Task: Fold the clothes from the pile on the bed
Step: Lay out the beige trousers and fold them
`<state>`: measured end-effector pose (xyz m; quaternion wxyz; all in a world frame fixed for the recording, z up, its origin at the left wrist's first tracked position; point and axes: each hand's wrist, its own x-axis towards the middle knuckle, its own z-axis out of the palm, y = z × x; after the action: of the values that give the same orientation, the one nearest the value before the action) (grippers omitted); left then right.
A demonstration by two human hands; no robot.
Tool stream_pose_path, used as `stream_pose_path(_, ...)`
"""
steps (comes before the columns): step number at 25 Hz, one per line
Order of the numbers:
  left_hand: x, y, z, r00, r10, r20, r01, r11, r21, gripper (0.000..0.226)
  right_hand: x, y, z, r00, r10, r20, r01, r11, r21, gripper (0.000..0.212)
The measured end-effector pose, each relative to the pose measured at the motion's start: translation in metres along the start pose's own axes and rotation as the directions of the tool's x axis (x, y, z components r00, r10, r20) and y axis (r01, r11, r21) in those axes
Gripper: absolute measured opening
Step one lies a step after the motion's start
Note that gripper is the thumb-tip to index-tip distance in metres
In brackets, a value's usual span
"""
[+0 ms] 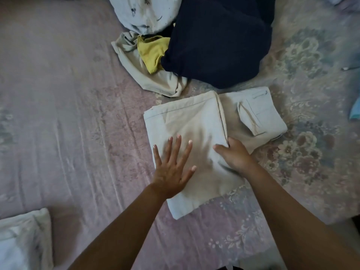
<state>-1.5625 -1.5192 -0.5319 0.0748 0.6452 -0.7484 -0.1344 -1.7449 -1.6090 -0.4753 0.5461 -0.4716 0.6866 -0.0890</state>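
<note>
Beige trousers (187,123) lie half-folded mid-bed (68,114). My left hand (171,170) presses flat on them, fingers spread; my right hand (235,156) has its grip closed, pinching the folded edge. The pile (194,45) sits just beyond.

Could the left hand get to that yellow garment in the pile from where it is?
Probably yes. The left hand lies flat on the beige trousers, holding nothing, and the yellow garment lies uncovered at the pile's near edge, with only bare bedsheet and trousers between.
</note>
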Motion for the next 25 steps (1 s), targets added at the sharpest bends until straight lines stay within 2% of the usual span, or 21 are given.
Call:
stream_pose_path(2,0.013,-0.014,-0.019,0.995,-0.013,-0.097,0.013,1.000,-0.004,0.062,-0.016,-0.024,0.013,0.986,-0.124,0.114,0.127,0.992,-0.025,0.038)
stream_pose_path(3,0.020,-0.024,-0.033,0.987,0.031,-0.160,-0.026,0.999,0.033,0.072,-0.026,-0.037,0.021,0.963,-0.195,0.188,0.209,0.976,-0.057,0.043)
stream_pose_path(5,0.037,-0.041,-0.070,0.936,0.277,-0.215,-0.221,0.942,0.251,0.100,-0.049,-0.060,0.036,0.890,-0.334,0.312,0.396,0.904,-0.161,0.038)
stream_pose_path(6,0.047,-0.046,-0.093,0.878,0.440,-0.188,-0.351,0.860,0.370,0.101,-0.061,-0.071,0.042,0.859,-0.370,0.354,0.462,0.858,-0.223,0.030)
stream_pose_path(8,0.068,-0.052,-0.139,0.707,0.706,-0.041,-0.616,0.643,0.454,0.076,-0.085,-0.089,0.049,0.840,-0.365,0.401,0.503,0.800,-0.326,0.028)
stream_pose_path(9,0.077,-0.054,-0.160,0.625,0.777,0.080,-0.714,0.527,0.460,0.058,-0.095,-0.096,0.052,0.849,-0.343,0.403,0.486,0.807,-0.337,0.034)
stream_pose_path(10,0.083,-0.058,-0.178,0.568,0.795,0.215,-0.774,0.426,0.469,0.043,-0.105,-0.101,0.056,0.860,-0.320,0.397,0.456,0.830,-0.320,0.042)
stream_pose_path(12,0.076,-0.074,-0.210,0.475,0.773,0.421,-0.848,0.274,0.454,0.030,-0.123,-0.104,0.075,0.881,-0.248,0.403,0.395,0.854,-0.338,0.056)
stream_pose_path(14,0.057,-0.106,-0.234,0.405,0.706,0.581,-0.900,0.195,0.390,0.032,-0.143,-0.104,0.106,0.899,-0.161,0.408,0.362,0.797,-0.484,0.045)
stream_pose_path(15,0.046,-0.122,-0.243,0.399,0.636,0.661,-0.907,0.171,0.384,0.035,-0.154,-0.105,0.124,0.896,-0.144,0.419,0.372,0.758,-0.536,0.037)
stream_pose_path(16,0.033,-0.139,-0.248,0.431,0.581,0.691,-0.897,0.192,0.399,0.038,-0.165,-0.106,0.143,0.886,-0.152,0.439,0.397,0.737,-0.547,0.034)
stream_pose_path(18,0.007,-0.160,-0.241,0.522,0.623,0.582,-0.849,0.312,0.427,0.047,-0.179,-0.113,0.172,0.860,-0.190,0.474,0.450,0.719,-0.529,0.040)
stream_pose_path(19,-0.005,-0.163,-0.231,0.520,0.684,0.512,-0.849,0.349,0.396,0.051,-0.183,-0.118,0.182,0.854,-0.216,0.473,0.471,0.704,-0.531,0.046)
stream_pose_path(20,-0.017,-0.163,-0.217,0.477,0.744,0.467,-0.875,0.353,0.332,0.057,-0.185,-0.121,0.190,0.852,-0.231,0.471,0.481,0.700,-0.527,0.052)
stream_pose_path(22,-0.036,-0.159,-0.194,0.435,0.785,0.441,-0.900,0.359,0.248,0.065,-0.180,-0.122,0.196,0.850,-0.241,0.469,0.480,0.719,-0.502,0.060)
stream_pose_path(24,-0.042,-0.170,-0.177,0.465,0.779,0.420,-0.885,0.392,0.252,0.044,-0.176,-0.117,0.198,0.863,-0.235,0.448,0.449,0.763,-0.465,0.057)
stream_pose_path(25,-0.040,-0.182,-0.176,0.512,0.762,0.396,-0.857,0.419,0.301,0.031,-0.175,-0.114,0.198,0.874,-0.219,0.434,0.420,0.790,-0.447,0.053)
